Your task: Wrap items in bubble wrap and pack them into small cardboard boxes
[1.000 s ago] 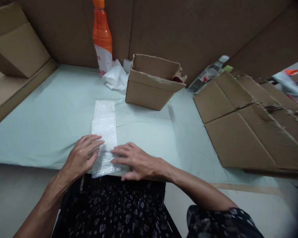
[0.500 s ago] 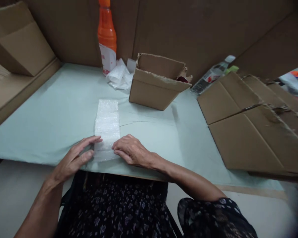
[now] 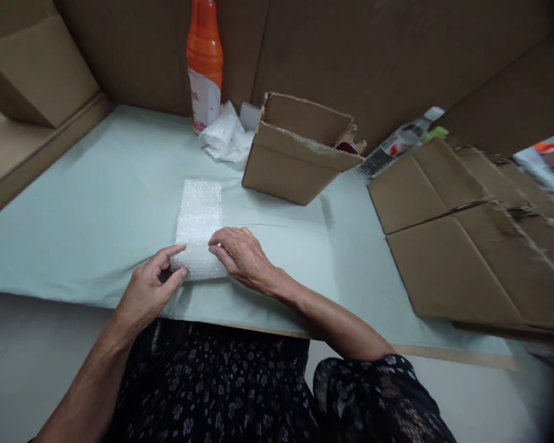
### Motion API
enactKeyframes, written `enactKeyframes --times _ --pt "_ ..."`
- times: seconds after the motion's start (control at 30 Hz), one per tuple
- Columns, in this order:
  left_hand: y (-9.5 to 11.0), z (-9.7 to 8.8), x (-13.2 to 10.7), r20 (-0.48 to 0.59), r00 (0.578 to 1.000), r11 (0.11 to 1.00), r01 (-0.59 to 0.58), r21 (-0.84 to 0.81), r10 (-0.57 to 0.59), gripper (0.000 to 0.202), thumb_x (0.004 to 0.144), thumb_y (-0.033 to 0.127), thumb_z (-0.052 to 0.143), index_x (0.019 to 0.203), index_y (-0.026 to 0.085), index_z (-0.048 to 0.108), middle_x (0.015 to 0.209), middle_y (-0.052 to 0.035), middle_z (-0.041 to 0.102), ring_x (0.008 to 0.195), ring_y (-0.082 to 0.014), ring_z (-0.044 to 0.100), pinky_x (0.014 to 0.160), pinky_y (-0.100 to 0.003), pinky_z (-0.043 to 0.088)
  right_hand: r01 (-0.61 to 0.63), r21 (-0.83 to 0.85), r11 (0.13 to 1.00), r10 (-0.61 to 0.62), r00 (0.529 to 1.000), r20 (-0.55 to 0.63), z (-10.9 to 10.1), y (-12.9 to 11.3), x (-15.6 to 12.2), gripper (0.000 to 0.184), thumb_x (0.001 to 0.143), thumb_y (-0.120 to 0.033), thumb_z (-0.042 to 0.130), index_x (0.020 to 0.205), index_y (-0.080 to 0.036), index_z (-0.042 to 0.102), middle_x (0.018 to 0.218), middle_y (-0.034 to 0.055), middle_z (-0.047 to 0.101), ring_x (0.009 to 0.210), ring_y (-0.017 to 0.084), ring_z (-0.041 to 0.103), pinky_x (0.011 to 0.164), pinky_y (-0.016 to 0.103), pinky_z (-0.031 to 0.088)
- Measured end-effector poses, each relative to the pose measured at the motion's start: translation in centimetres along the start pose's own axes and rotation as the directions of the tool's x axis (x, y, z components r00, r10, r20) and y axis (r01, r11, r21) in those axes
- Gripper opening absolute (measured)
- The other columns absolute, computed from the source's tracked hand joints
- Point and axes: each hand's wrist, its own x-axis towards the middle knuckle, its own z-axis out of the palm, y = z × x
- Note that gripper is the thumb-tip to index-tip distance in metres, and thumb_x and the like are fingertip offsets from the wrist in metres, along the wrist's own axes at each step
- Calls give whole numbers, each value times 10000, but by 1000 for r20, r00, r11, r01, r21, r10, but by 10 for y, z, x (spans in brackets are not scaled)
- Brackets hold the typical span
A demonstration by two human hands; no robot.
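A strip of bubble wrap [image 3: 199, 206] lies on the pale green cloth, its near end folded over towards the back. My left hand [image 3: 154, 283] grips the left edge of the fold between thumb and fingers. On the right side of the fold, my right hand [image 3: 244, 258] pinches the wrap with thumb and fingertips. Whether anything lies inside the fold cannot be seen. Just behind the strip to the right stands an open cardboard box [image 3: 295, 160] with something dark red at its right end.
An orange bottle [image 3: 205, 55] stands at the back beside crumpled bubble wrap [image 3: 226, 135]. A clear plastic bottle [image 3: 399, 144] leans at the back right. Larger cardboard boxes [image 3: 461, 246] fill the right side, and a cardboard tray [image 3: 41, 160] sits at the left.
The near end of the bubble wrap has been folded up and away from me, making the strip shorter. Both hands have moved forward with it, and my left hand has closed on its edge.
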Motion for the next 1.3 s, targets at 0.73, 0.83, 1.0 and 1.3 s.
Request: enactKeyframes --times 0.73,0.83,1.0,1.3 --pt "8 3 -13 -46 859 827 -476 298 511 335 931 236 574 1264 226 609 1083 -73 733 1024 -240 671 915 -420 550 132 -57 990 -116 968 225 11 10 -19 234 994 -131 514 1170 -169 664 984 74 760 885 207 640 882 385 421" --pt "10 11 -22 17 907 890 -417 183 421 289 952 264 539 1211 219 660 949 -50 761 883 -203 692 785 -352 571 8 93 996 -34 960 279 -7 6 -32 287 977 -138 556 1234 -197 669 1020 64 776 889 194 673 874 361 452" --pt "13 25 -24 75 969 969 -239 60 234 355 928 379 560 1208 210 699 1039 -53 778 817 -183 702 705 -305 585 -149 208 967 71 938 340 -16 5 -53 303 990 -193 567 1280 -200 654 1085 66 771 932 193 684 844 340 488" --pt "16 36 1 -24 955 921 -277 275 294 318 939 326 550 1199 190 673 950 -60 730 857 -207 675 818 -364 559 136 -237 962 -100 983 156 -6 0 -72 244 991 -313 579 1195 -184 616 1256 142 657 1095 272 561 960 460 381"
